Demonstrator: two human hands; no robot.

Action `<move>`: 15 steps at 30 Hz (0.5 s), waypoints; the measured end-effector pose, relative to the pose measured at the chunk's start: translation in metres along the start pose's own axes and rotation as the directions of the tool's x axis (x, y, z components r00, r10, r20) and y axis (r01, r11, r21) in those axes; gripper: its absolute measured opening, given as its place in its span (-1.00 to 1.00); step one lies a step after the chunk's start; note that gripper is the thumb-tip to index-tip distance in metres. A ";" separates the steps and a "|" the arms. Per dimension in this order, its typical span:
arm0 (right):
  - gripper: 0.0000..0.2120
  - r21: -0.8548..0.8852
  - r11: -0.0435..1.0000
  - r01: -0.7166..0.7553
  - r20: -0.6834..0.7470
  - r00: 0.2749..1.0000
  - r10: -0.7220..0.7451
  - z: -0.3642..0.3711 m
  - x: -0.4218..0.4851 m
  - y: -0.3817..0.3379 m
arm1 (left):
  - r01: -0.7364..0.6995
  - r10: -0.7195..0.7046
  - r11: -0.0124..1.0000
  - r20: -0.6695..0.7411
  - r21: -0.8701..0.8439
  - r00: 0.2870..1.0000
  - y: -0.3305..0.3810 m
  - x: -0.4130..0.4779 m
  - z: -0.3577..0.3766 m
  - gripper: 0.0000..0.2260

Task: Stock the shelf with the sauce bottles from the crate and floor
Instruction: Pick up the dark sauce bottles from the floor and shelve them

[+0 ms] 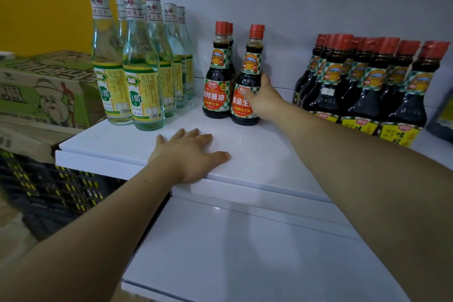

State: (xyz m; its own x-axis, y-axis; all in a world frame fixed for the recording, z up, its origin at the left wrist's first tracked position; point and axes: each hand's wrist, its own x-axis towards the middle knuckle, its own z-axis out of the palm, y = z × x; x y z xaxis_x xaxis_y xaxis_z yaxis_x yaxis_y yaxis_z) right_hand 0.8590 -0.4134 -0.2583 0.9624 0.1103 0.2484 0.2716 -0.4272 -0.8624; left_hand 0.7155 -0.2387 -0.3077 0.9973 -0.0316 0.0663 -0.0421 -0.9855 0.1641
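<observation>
Right hand [263, 99] is wrapped round the sauce bottle [248, 73] from its right side. The bottle's upright, toward the back of the shelf [245, 147], just beside its red-capped twin [217, 81]. Left hand [190, 154] lies flat, fingers spread, on the shelf's front edge, so any nudge looks like the right hand's job.

Sauce bottles [217, 76] dark, red caps, green-checked labels; shelf [245, 152] white; clear bottles [142, 68] yellow-labelled.

Dark sauce bottle [242, 108], red cap, upright on white shelf [257, 154], just beside two similar bottles [217, 91]
</observation>
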 end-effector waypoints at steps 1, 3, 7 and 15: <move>-0.38 -0.002 1.000 -0.004 0.003 1.000 0.004 -0.001 0.002 0.000 | 0.000 0.000 1.000 -0.002 0.000 1.000 0.000 0.000 0.000 -0.27; -0.39 -0.005 1.000 -0.013 0.012 1.000 0.013 -0.002 0.004 0.000 | 0.001 -0.001 1.000 -0.003 -0.005 1.000 0.000 0.000 0.000 -0.27; -0.38 -0.106 0.993 -0.045 -0.049 0.998 0.040 -0.002 0.010 -0.002 | -0.005 0.005 1.000 -0.011 -0.001 1.000 0.000 -0.001 0.001 -0.27; -0.44 -0.235 0.972 -0.004 -0.167 0.985 -0.036 0.008 0.007 0.001 | 0.004 -0.004 1.000 -0.018 -0.012 1.000 0.001 -0.001 0.002 -0.28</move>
State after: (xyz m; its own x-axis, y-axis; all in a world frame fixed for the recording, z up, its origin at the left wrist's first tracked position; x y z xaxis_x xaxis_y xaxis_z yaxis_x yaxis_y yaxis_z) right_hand 0.8663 -0.4058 -0.2608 0.9366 -0.0253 0.3496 0.2576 -0.6266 -0.7355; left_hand 0.7148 -0.2396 -0.3092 0.9962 -0.0249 0.0834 -0.0393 -0.9836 0.1761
